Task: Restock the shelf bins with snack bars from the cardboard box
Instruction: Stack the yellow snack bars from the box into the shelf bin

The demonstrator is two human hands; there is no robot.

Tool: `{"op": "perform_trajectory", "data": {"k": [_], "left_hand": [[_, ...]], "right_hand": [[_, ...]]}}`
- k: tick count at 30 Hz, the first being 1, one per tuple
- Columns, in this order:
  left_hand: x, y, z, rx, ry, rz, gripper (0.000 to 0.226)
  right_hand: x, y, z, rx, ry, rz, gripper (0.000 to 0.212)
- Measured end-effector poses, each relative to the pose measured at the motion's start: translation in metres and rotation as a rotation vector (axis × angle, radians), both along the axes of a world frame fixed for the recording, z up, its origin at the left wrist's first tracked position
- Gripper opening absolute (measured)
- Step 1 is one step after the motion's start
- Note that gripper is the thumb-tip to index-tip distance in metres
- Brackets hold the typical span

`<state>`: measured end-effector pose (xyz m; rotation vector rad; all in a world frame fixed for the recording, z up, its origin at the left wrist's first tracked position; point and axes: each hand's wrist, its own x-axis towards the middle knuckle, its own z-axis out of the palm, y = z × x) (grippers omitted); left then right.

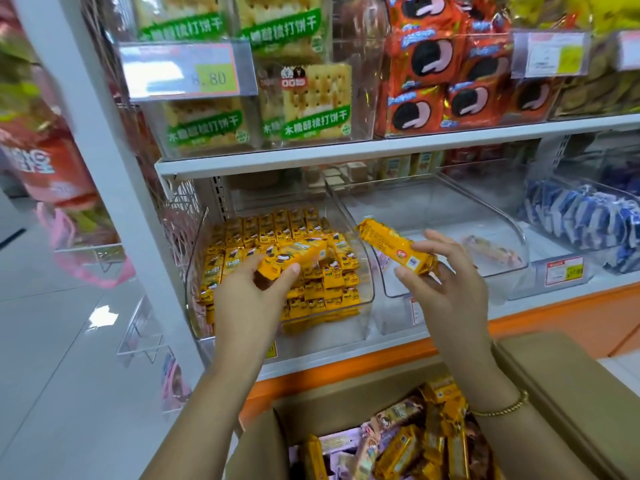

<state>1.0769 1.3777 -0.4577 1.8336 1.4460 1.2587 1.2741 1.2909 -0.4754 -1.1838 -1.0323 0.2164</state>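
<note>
A person stands at a shop shelf point(346, 152), seen from their own eyes. Their left hand point(256, 289) grips a yellow snack bar point(294, 254), fingers and thumb curled round it, just above the left clear bin point(194, 289), which is packed with rows of matching yellow bars. Their right hand point(446, 282), with a gold bracelet point(502, 407) on the wrist, pinches a second yellow bar point(388, 242) by one end, holding it tilted over the rim between the left bin and the middle bin point(505, 271). One pinkish bar point(491, 249) lies in the middle bin. Nearest, below the hands, an open cardboard box point(554, 393) holds a loose heap of bars point(415, 445), yellow and pink. Blue packets point(581, 216) fill a bin far right.
</note>
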Motion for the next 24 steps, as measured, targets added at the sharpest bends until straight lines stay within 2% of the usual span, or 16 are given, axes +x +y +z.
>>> {"op": "perform_trajectory", "data": {"k": [2, 3, 5, 8, 13, 17, 19, 21, 24], "left_hand": [[-0.008, 0.011, -0.004, 0.103, 0.146, 0.110, 0.040], [-0.011, 0.016, -0.006, 0.135, 0.179, 0.141, 0.042], [-0.013, 0.027, -0.012, 0.158, 0.228, 0.166, 0.042], [-0.008, 0.040, -0.016, 0.146, 0.300, 0.197, 0.044], [0.005, 0.044, -0.016, 0.084, 0.407, 0.169, 0.058], [0.006, 0.043, -0.015, 0.141, 0.424, 0.127, 0.066], [0.008, 0.039, -0.007, 0.268, 0.348, 0.084, 0.057], [0.011, 0.032, 0.005, 0.310, 0.252, -0.043, 0.039], [0.019, 0.019, 0.016, 0.072, 0.157, -0.372, 0.022]], "right_hand": [[-0.001, 0.005, 0.005, -0.024, 0.217, 0.044, 0.016], [0.000, 0.007, 0.007, -0.057, 0.254, 0.050, 0.015], [0.002, 0.012, 0.009, -0.147, 0.238, 0.070, 0.019], [-0.002, 0.019, 0.011, -0.244, 0.218, 0.153, 0.037], [-0.009, 0.022, 0.011, -0.238, 0.110, 0.246, 0.046], [-0.003, 0.024, 0.012, -0.235, 0.073, 0.304, 0.051], [0.001, 0.027, 0.014, -0.253, 0.059, 0.345, 0.053], [0.003, 0.032, 0.018, -0.270, 0.045, 0.410, 0.052], [0.004, 0.044, 0.027, -0.313, 0.009, 0.526, 0.045]]}}
